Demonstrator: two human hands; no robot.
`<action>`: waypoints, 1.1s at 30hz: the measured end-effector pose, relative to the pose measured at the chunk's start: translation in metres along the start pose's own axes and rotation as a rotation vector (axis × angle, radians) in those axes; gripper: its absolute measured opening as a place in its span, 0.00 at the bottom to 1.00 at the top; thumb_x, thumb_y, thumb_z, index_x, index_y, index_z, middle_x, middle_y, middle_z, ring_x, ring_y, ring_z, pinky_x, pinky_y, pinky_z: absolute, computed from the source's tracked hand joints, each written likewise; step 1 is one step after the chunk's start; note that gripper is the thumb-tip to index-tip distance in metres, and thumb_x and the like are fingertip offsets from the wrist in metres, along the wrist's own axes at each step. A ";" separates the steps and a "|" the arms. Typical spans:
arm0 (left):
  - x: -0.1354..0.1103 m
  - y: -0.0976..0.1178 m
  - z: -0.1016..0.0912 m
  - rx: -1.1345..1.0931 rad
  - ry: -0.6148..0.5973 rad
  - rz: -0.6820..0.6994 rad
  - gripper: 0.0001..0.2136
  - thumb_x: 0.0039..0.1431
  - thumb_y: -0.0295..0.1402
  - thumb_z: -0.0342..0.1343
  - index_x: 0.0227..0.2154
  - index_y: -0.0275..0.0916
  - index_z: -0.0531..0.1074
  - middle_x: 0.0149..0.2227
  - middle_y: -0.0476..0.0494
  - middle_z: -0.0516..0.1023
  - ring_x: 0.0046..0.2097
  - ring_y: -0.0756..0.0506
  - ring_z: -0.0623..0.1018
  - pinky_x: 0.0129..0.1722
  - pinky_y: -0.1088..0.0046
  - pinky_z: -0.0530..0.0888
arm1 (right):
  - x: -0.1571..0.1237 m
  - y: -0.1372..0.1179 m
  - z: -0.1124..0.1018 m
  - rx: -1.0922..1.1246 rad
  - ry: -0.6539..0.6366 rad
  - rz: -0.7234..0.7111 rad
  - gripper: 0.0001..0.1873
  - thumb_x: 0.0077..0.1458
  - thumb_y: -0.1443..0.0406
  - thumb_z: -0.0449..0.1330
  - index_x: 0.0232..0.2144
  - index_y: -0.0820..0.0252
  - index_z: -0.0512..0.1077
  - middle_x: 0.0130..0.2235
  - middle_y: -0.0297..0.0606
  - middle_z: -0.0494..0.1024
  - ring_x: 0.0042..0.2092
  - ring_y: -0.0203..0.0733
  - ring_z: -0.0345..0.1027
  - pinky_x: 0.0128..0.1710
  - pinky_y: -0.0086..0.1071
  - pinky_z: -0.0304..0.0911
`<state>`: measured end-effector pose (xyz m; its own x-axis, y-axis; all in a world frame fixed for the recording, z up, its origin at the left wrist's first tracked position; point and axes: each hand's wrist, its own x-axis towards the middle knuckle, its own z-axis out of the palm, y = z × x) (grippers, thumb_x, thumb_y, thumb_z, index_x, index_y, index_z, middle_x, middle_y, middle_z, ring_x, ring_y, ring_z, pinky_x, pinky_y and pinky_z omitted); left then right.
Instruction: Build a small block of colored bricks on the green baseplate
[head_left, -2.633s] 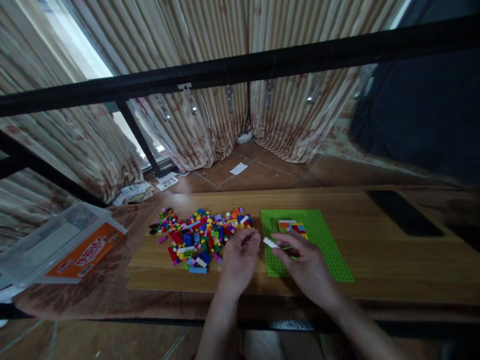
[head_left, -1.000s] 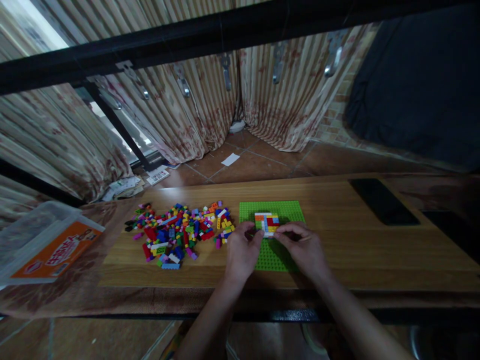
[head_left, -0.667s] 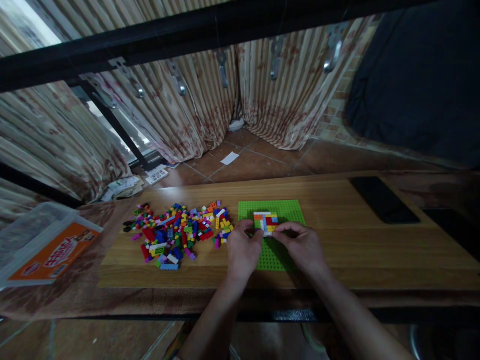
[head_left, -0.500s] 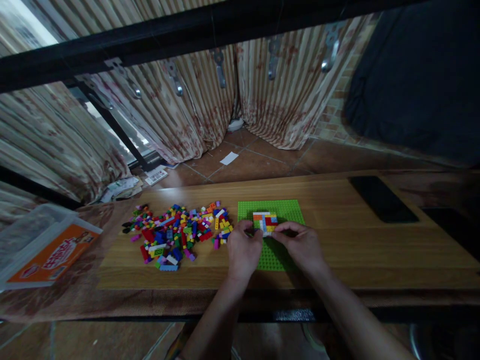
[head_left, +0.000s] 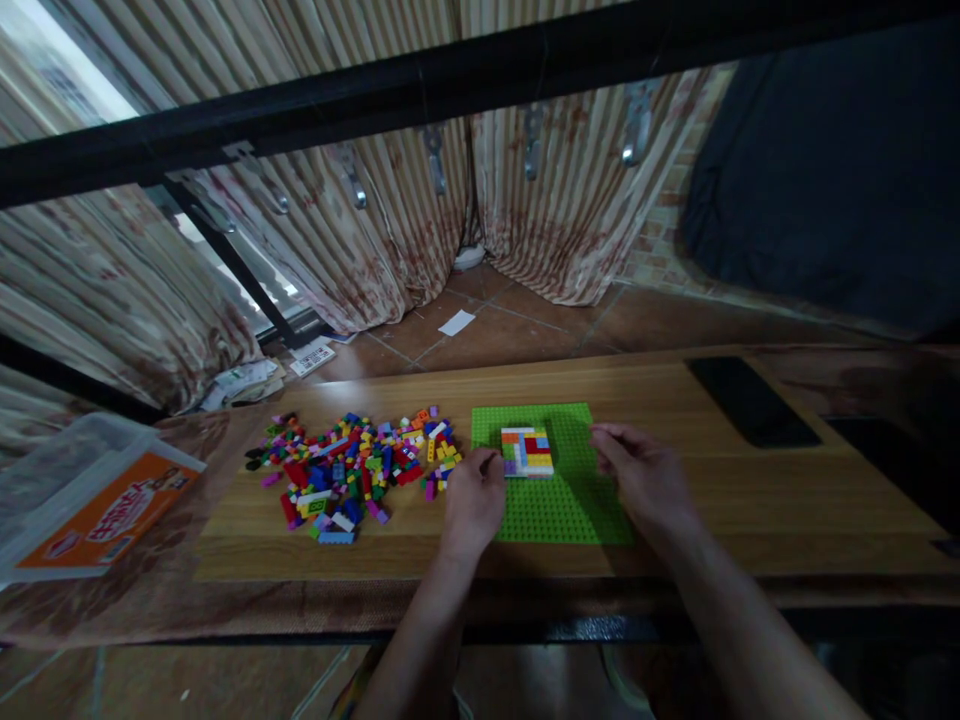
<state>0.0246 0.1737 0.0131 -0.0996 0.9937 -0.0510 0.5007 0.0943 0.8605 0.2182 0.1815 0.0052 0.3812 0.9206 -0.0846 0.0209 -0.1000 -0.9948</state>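
A flat block of toy building bricks (head_left: 537, 457) in white, red, yellow, orange, blue and purple sits on a green studded baseplate (head_left: 555, 515). My left hand (head_left: 474, 500) rests at the left edge of the baseplate, its fingers curled beside the block's lower left side. What lies between those fingertips, if anything, is hidden. Over the right edge of the baseplate hovers my right hand (head_left: 637, 470), apart from the block. Its thumb and forefinger point left with a slight gap, and no brick shows in them.
Left of the baseplate spreads a heap of loose bricks (head_left: 345, 470) on the wooden board (head_left: 420, 550). A clear plastic box with an orange label (head_left: 105, 515) stands at the far left. A black phone (head_left: 754, 400) lies to the right.
My right hand has let go of the block and moved right. My left hand has drawn slightly left, and more of the block shows.
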 end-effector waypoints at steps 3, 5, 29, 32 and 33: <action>-0.004 -0.003 0.000 -0.011 -0.048 -0.006 0.10 0.58 0.30 0.49 0.29 0.39 0.76 0.26 0.46 0.77 0.30 0.47 0.76 0.29 0.75 0.68 | 0.003 0.003 -0.002 -0.069 -0.022 -0.008 0.20 0.47 0.51 0.61 0.36 0.60 0.76 0.33 0.41 0.79 0.31 0.40 0.71 0.30 0.35 0.68; -0.008 -0.006 -0.002 -0.051 -0.088 0.001 0.10 0.57 0.30 0.50 0.27 0.40 0.76 0.27 0.47 0.77 0.30 0.47 0.77 0.28 0.75 0.68 | 0.001 0.005 0.001 -0.169 -0.084 -0.057 0.20 0.51 0.51 0.59 0.39 0.59 0.76 0.37 0.42 0.80 0.35 0.43 0.73 0.37 0.39 0.70; -0.012 0.018 0.000 -0.832 0.101 -0.146 0.06 0.54 0.28 0.54 0.29 0.35 0.76 0.26 0.48 0.75 0.25 0.53 0.70 0.26 0.79 0.70 | -0.045 0.033 0.043 -1.224 -0.259 -0.975 0.33 0.63 0.57 0.41 0.67 0.65 0.43 0.65 0.54 0.58 0.66 0.57 0.48 0.61 0.61 0.45; -0.015 0.022 0.012 -0.877 0.071 -0.125 0.07 0.55 0.29 0.54 0.31 0.34 0.76 0.27 0.47 0.76 0.25 0.54 0.71 0.27 0.79 0.70 | -0.047 0.024 0.041 -1.208 -0.235 -0.979 0.34 0.62 0.60 0.40 0.67 0.66 0.40 0.64 0.56 0.58 0.66 0.59 0.49 0.59 0.62 0.49; -0.015 0.023 0.013 -0.878 0.073 -0.124 0.07 0.56 0.29 0.54 0.32 0.34 0.77 0.27 0.47 0.76 0.25 0.54 0.71 0.27 0.79 0.70 | -0.048 0.021 0.040 -1.194 -0.211 -0.977 0.35 0.62 0.59 0.41 0.67 0.67 0.39 0.65 0.58 0.56 0.66 0.61 0.49 0.59 0.63 0.49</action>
<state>0.0485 0.1619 0.0267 -0.1791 0.9703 -0.1625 -0.3543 0.0905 0.9307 0.1630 0.1503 -0.0142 -0.3485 0.8294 0.4367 0.9101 0.4108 -0.0539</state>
